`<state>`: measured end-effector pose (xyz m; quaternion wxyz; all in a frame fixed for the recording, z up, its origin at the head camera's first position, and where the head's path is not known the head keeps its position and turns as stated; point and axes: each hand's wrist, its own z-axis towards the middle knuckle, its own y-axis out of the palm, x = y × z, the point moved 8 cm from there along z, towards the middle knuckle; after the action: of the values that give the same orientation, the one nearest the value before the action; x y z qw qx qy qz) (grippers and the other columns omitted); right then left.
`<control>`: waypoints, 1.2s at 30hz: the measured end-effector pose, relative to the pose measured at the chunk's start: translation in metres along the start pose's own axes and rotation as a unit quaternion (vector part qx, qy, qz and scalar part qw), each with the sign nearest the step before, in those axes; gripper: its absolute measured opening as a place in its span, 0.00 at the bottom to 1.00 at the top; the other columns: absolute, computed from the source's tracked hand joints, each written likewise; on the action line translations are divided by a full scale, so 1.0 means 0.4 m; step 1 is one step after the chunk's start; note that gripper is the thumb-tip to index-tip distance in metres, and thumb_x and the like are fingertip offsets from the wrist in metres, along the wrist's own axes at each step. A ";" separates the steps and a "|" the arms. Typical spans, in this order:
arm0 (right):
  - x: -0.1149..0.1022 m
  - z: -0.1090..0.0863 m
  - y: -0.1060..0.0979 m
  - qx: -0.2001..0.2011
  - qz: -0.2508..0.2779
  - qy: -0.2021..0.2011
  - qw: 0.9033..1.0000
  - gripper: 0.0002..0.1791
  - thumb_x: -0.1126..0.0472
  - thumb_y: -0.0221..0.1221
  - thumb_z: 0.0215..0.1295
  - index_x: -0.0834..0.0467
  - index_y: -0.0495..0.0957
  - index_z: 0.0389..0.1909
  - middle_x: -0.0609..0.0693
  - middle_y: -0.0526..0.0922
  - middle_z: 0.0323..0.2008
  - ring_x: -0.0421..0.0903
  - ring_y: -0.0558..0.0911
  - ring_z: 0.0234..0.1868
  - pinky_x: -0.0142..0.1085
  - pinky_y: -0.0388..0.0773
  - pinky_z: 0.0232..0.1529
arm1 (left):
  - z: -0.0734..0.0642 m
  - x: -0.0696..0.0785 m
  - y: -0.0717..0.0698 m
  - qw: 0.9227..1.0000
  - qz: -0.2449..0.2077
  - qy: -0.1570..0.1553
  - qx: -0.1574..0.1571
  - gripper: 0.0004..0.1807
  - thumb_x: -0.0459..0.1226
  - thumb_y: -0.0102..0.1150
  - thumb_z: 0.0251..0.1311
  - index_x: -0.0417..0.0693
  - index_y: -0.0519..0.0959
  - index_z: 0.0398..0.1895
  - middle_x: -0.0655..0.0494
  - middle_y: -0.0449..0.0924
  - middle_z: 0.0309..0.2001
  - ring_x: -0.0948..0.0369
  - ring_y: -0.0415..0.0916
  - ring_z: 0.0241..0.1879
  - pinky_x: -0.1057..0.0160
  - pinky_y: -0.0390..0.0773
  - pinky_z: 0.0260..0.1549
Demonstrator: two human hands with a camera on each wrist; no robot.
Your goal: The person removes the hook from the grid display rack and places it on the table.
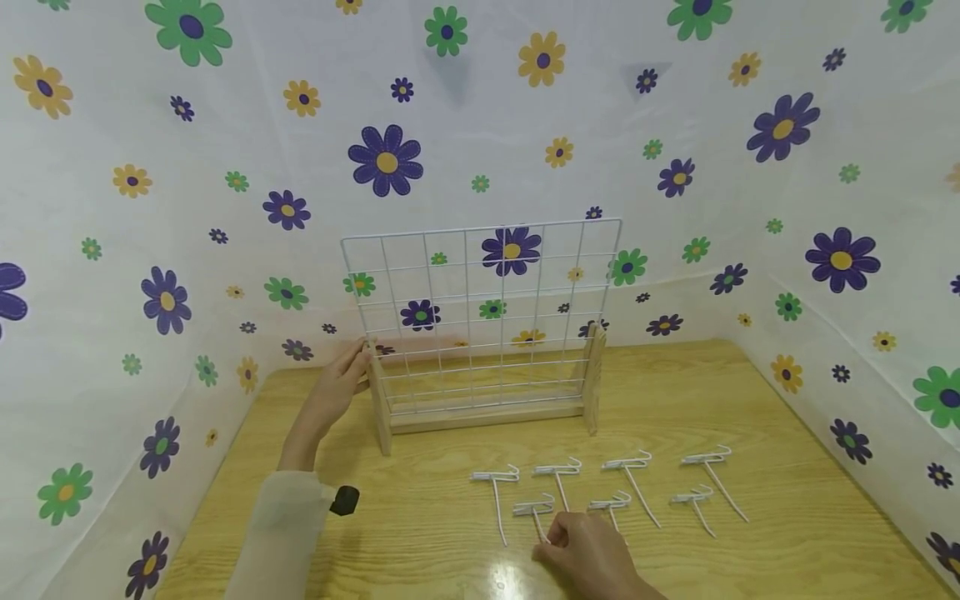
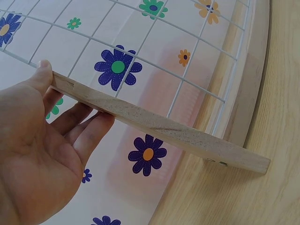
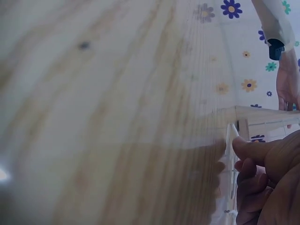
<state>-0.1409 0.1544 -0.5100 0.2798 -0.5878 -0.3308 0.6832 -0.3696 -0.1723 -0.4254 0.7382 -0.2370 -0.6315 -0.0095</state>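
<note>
A white wire grid panel (image 1: 483, 317) stands upright in a wooden stand (image 1: 487, 417) on the table. My left hand (image 1: 341, 387) grips the upper part of the stand's left post (image 2: 140, 122), thumb at its top end and fingers against its far side. Several white metal hooks lie in two rows in front of the stand. My right hand (image 1: 588, 550) is low at the table, its thumb and curled fingers pinching the rod end of the front row's left hook (image 1: 534, 507). In the right wrist view, a white rod (image 3: 229, 145) shows at the thumb tip; the fingers partly hide it.
Other hooks, such as the back-row hook (image 1: 705, 458) at the far right, lie close together around the right hand. White flowered cloth (image 1: 480, 125) hangs behind the table and along both sides. A dark wrist device (image 1: 345, 500) sits at the left sleeve.
</note>
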 end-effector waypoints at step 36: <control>-0.001 0.000 0.007 -0.010 -0.002 -0.021 1.000 0.12 0.53 0.76 0.55 0.52 0.83 0.25 0.38 0.83 0.23 0.35 0.80 0.24 0.29 0.80 0.25 | 0.003 -0.004 -0.002 1.000 -0.004 0.002 0.003 0.37 0.54 0.37 0.83 0.48 0.46 0.85 0.39 0.43 0.82 0.37 0.57 0.75 0.45 0.70 0.69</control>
<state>-0.1409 0.1522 -0.5119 0.2681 -0.5757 -0.3445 0.6914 -0.3711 -0.1729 -0.4265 0.7399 -0.2320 -0.6313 -0.0111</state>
